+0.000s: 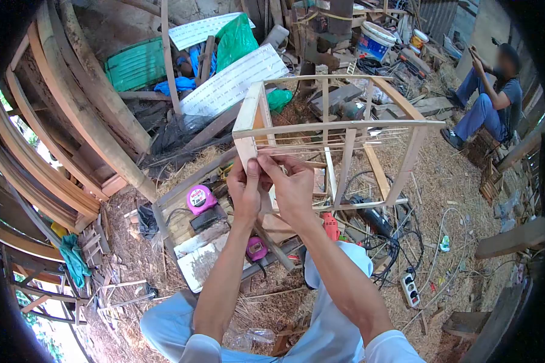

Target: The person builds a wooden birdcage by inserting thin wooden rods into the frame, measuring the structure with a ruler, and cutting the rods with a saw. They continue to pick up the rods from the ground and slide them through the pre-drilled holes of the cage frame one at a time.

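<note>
Item: one wooden frame [339, 127], pale, box-shaped, built of open slats with thin sticks across its middle, held tilted above the straw floor [454, 199]. It spreads from my hands toward 1 o'clock.

Hands: two. My left hand [245, 190] and right hand [293, 187] both pinch its near corner post.

Nearby:
- one pink tape measure [201, 198] at 9 o'clock of my left hand
- a second tape measure [255, 248] at 6 o'clock
- one power strip [410, 289] at 4 o'clock
- one seated person [490, 97] at 2 o'clock

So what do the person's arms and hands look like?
Short white sleeves, the left sleeve and the right sleeve, end around the elbows; the forearms are bare. Left hand and right hand wear no gloves, and no watch or ring shows.
</note>
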`<state>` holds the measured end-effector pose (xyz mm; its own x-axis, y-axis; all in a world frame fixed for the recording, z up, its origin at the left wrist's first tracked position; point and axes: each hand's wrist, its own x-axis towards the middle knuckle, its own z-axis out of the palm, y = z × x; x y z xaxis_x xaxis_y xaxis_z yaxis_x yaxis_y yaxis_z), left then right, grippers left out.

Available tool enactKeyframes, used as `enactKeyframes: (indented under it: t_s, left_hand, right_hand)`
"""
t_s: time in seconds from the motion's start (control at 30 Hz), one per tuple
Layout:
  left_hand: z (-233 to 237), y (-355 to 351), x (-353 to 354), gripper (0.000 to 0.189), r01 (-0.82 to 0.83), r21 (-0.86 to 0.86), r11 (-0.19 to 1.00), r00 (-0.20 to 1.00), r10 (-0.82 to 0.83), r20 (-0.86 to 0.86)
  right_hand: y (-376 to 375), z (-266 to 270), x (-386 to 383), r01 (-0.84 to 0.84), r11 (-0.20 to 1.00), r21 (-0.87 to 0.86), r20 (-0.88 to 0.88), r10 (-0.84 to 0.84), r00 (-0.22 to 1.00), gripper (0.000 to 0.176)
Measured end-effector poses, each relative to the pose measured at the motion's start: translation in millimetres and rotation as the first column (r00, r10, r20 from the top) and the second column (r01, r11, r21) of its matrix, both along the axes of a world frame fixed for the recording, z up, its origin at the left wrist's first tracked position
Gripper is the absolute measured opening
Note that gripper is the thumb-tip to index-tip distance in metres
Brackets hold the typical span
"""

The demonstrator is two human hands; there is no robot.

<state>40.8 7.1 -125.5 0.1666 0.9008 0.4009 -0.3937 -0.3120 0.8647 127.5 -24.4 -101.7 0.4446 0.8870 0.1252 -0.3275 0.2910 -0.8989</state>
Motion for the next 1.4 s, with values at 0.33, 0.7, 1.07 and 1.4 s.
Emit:
enactKeyframes:
  t_s: [0.33, 0.7, 1.07, 1.4]
  left_hand:
    - [9, 26, 15, 0.032, -0.065, 0.002, 0.998, 0.992, 0.065, 0.112]
    - [184, 17, -33, 0.030, 0.043, -0.138, 0.989, 0.994, -0.056, -0.097]
    - [292, -11, -71, 0.044, -0.237, 0.453, 0.859, 0.717, 0.469, -0.515]
    - [329, -35, -62, 0.046, 0.148, 0.718, 0.680, 0.389, 0.628, -0.674]
  right_hand:
    - [-24, 23, 18, 0.253, 0.967, -0.021, 0.532, -0.203, 0.822, 0.026]
    - [-78, 137, 143, 0.406, 0.574, 0.711, 0.674, -0.721, -0.161, 0.042]
    - [-87, 144, 99, 0.613, 0.732, 0.298, 0.619, -0.637, 0.460, 0.051]
    - [-94, 95, 78, 0.256, 0.964, 0.064, 0.952, -0.136, 0.273, 0.073]
